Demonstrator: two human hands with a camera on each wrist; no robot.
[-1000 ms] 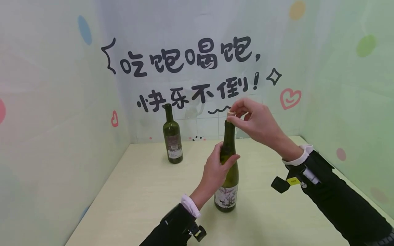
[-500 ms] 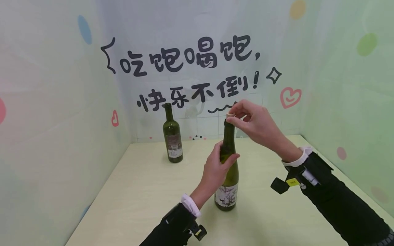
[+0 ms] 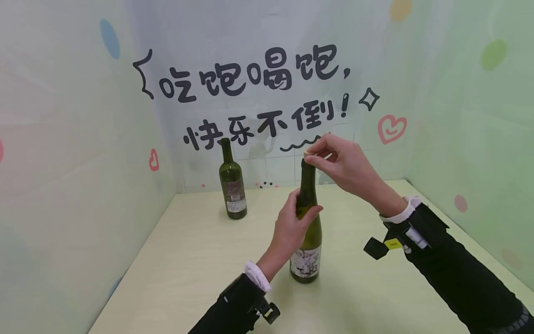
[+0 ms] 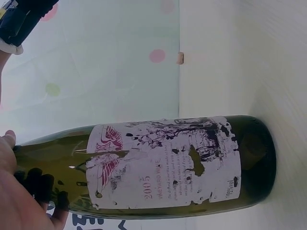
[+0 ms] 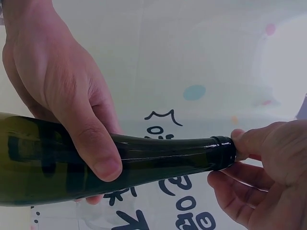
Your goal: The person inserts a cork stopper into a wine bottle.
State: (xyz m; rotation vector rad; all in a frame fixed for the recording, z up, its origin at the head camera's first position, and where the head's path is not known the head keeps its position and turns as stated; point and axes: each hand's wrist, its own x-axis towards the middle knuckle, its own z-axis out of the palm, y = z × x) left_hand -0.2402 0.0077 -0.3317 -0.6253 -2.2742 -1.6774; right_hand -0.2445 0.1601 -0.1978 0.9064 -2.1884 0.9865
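Note:
A green wine bottle (image 3: pixel 308 232) stands upright on the table, its worn white label reading 2005 in the left wrist view. My left hand (image 3: pixel 289 226) grips it below the neck, fingers wrapped round the glass and thumb across the front. At the bottle's mouth, my right hand (image 3: pixel 344 163) pinches a small pale cork (image 3: pixel 308 153) between thumb and fingertips. Only a sliver of that cork shows; the fingers hide most of it. In the right wrist view the thumb lies right at the bottle's rim (image 5: pixel 224 152).
A second green wine bottle (image 3: pixel 233 185) stands toward the back left of the pale table (image 3: pixel 187 269). A small brown cork-like piece (image 4: pixel 180 58) lies by the table's side edge. Printed walls (image 3: pixel 267 28) enclose the table at the back and both sides.
The cork shows less above the bottle's mouth than a second ago. Both hands keep their grip, and the head view has shifted slightly.

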